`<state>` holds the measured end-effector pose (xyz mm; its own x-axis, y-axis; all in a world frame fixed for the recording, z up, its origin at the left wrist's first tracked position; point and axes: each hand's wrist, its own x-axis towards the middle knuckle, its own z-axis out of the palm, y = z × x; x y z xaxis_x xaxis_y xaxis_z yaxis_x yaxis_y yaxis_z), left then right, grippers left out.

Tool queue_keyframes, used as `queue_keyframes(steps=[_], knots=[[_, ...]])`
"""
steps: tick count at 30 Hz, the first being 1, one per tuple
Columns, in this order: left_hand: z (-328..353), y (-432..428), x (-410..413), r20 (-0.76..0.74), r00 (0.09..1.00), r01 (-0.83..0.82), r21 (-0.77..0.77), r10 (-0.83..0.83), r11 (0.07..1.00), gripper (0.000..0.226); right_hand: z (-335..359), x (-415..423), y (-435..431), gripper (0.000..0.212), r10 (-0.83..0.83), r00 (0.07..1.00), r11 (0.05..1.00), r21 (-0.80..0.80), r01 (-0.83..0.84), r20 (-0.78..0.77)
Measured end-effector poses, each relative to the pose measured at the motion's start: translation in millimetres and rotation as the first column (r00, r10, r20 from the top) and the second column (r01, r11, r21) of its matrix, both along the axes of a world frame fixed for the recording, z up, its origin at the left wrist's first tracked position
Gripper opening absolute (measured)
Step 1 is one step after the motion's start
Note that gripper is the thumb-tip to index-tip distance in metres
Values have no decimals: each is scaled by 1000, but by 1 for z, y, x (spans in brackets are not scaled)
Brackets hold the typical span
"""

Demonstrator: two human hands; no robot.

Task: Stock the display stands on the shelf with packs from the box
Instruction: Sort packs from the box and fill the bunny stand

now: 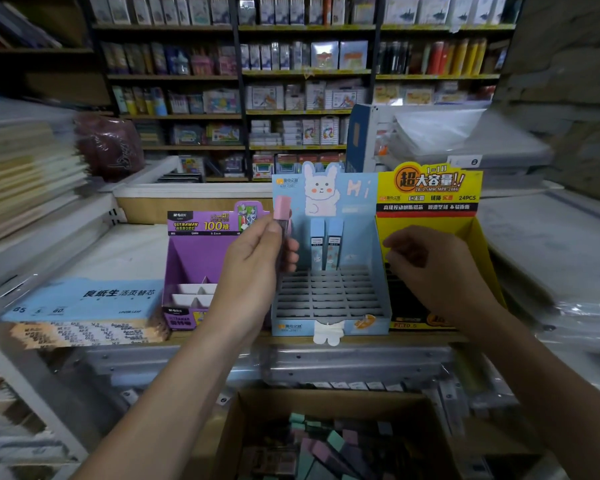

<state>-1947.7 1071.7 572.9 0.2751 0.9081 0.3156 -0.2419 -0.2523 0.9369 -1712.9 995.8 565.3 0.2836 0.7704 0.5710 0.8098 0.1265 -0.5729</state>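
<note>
The left hand (253,258) pinches a pink-capped pack (282,211) upright between thumb and curled fingers, just above the left edge of the blue stand (291,329). 2 blue packs (317,237) stand in its back row, just right of those fingertips. The likely risk is that the pack snags a slot divider and tips, or knocks those 2 over. The right hand (430,271) hangs before the yellow stand (430,223), fingers curled away; whether it holds anything I cannot tell. The box (229,427) sits below both wrists.
</note>
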Motion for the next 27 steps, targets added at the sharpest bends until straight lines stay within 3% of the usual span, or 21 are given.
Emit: queue_keyframes(steps=[4,12,15,20,23,27], knots=[[14,2,5,-11,999,52,25,-52,998,10,-6,10,-9,14,-26,1000,1000,-6,26,-4],[33,28,8,-305,949,4,255,77,967,17,-12,19,-15,14,-23,1000,1000,-18,23,-14],[39,36,8,-410,892,-15,399,193,917,27,-15,21,-16,13,-22,999,1000,-23,21,-24],[47,39,7,-520,734,-11,636,438,772,19,-18,23,-20,15,-18,999,999,-46,16,-28],[52,39,6,-570,644,34,688,510,725,18,-21,24,-24,15,-12,999,999,-47,11,-31],[54,42,8,-609,601,99,699,518,708,22,-28,27,-30,15,-12,1000,997,-82,13,9]])
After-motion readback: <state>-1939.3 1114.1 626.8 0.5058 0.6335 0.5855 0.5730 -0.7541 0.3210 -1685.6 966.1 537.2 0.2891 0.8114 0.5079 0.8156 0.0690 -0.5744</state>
